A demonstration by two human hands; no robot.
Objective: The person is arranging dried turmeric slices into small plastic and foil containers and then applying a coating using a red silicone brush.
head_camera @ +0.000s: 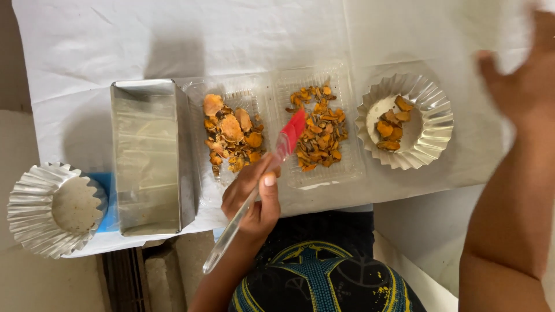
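My left hand [254, 201] is shut on a brush [291, 134] with a clear handle and a red silicone head. The red head lies over the gap between two clear plastic trays. The left tray [202, 179] holds larger orange dried slices [232, 134]. Smaller orange pieces [321, 134] fill the right tray [354, 166]. My right hand [527, 81] is raised at the far right, blurred, fingers spread, holding nothing. It hovers beyond a fluted foil cup [435, 124] with a few orange pieces inside.
An empty rectangular metal tin [147, 156] stands left of the trays. A second fluted foil cup [26, 211], empty, sits at the far left on something blue [107, 185]. White paper [231, 40] covers the table. My dark patterned shirt [318, 271] is at the bottom.
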